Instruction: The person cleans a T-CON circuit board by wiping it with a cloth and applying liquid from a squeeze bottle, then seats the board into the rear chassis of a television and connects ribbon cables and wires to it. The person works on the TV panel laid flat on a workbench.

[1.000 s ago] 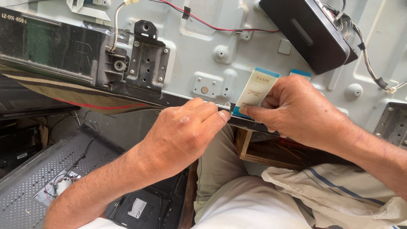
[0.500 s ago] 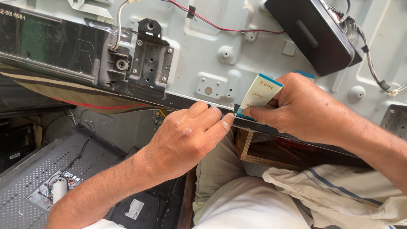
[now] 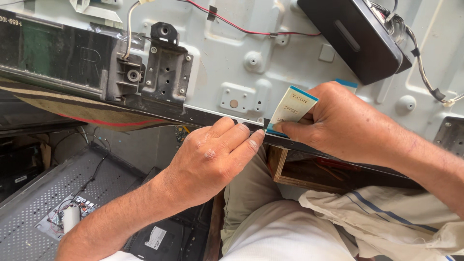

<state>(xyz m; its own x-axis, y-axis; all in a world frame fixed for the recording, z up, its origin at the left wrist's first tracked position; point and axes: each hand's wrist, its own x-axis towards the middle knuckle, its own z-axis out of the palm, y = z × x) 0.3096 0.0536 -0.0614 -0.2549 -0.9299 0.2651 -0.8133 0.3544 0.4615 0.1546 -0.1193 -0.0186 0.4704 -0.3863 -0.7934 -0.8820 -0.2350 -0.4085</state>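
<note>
our right hand (image 3: 348,123) has lifted the flat ribbon cable (image 3: 291,107) more upright since a second ago, still pinching it at the tv panel's black lower edge (image 3: 203,116); our left hand's (image 3: 212,157) fingertips press that edge beside it, holding nothing.

The left hand (image 3: 212,157) rests its fingertips on the dark bottom edge strip (image 3: 203,116) of a grey metal back panel (image 3: 270,63). The right hand (image 3: 345,123) pinches a white flat ribbon cable (image 3: 292,107) with blue ends, just beside the left fingers. A black bracket (image 3: 166,70) and a black box (image 3: 357,36) sit on the panel.
</note>
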